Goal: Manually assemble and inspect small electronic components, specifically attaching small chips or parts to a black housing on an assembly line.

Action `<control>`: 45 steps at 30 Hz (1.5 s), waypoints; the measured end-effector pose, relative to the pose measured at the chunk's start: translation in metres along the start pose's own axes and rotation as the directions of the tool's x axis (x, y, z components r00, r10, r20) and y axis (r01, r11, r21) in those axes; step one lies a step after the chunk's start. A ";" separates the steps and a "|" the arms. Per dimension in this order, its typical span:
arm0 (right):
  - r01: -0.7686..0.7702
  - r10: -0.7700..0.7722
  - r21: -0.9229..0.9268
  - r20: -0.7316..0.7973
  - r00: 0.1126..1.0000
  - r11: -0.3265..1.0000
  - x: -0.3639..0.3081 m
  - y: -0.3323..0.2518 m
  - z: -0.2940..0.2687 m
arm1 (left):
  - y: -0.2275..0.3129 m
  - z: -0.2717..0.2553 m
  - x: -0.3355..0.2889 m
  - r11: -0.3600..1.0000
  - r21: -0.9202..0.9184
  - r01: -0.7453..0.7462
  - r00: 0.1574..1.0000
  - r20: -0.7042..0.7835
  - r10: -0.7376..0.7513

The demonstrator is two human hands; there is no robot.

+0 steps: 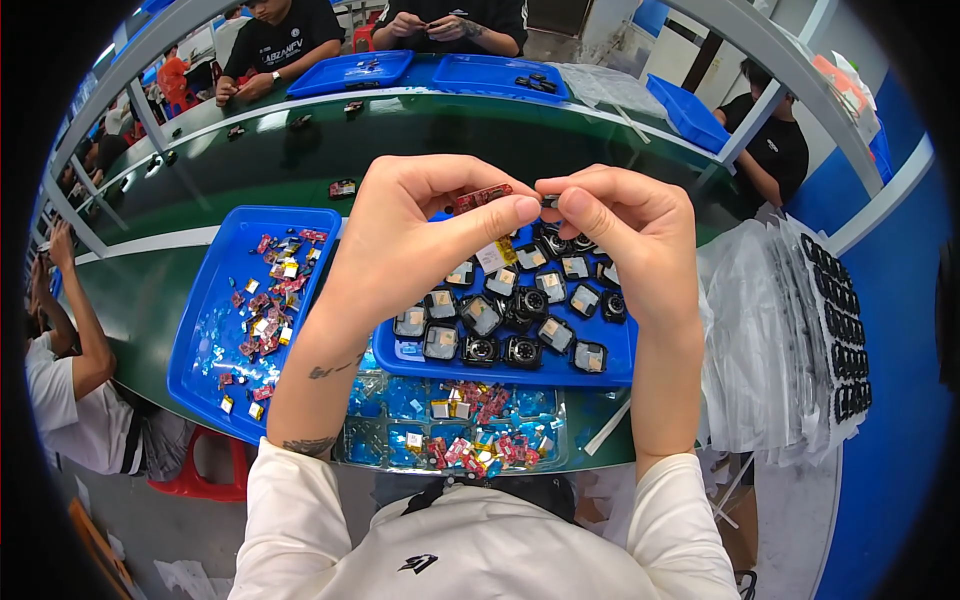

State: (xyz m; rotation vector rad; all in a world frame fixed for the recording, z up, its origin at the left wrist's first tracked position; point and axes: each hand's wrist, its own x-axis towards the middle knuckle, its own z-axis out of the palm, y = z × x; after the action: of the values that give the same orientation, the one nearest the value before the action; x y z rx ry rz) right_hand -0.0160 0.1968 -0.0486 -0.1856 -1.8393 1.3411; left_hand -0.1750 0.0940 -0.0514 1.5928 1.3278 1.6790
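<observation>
Two hands meet in front of your chest, nearly level, fingertips close together. Your left hand (415, 215) holds a red circuit board (482, 197) in a narrow grip between thumb and fingers, and your right hand (640, 230) has thumb and forefinger pinched on a small black part (549, 201). The relation that seems to count is across that short space: the board's long axis slants, its right end tipped up and away from you, pointing roughly toward your right fingertips, while the black part sits just beside your left thumb tip. You cannot tell from here whether board and part are joined. Just below your left thumb shows a silver-and-yellow battery pouch (493, 257); whether it hangs from the board is hidden. Beneath both hands, a blue tray (510, 378) carries black housings (441, 342); left of your left forearm, another blue tray (205, 350) with more boards and pouches rests on the green counter (140, 300), nearer your left hand than your right.
</observation>
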 end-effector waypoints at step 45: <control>-0.150 0.157 0.097 -0.063 0.986 0.984 0.004 0.017 0.017 | -0.010 -0.003 0.004 0.943 0.324 -0.075 0.970 -0.194 0.143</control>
State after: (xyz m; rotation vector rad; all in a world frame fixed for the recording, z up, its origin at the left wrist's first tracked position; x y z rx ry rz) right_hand -0.0362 0.1940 -0.0620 -0.3278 -1.7297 1.5031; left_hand -0.1811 0.1008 -0.0577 1.7243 1.7175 1.8206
